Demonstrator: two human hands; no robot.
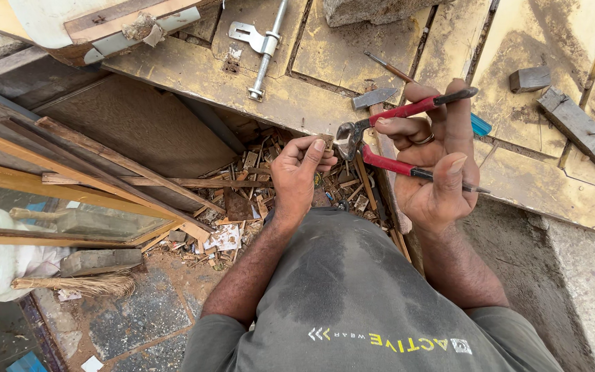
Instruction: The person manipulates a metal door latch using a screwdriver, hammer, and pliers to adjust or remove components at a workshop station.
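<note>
Red-sleeved metal pincers (394, 141), worn wood door (297, 89)

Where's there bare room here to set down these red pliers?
Bare yellow board lies beyond the right hand, bordered by the grey wood strip and small block. Another patch sits between the metal bolt and hammer head. The wood scraps under the left hand are crowded.

Pincers (373, 141): red handles, dark grey metal head. Door panel (352, 69): worn yellow paint, streaked brown, with a silver bolt (264, 52). Shirt (359, 303): grey, yellow and white print.
</note>
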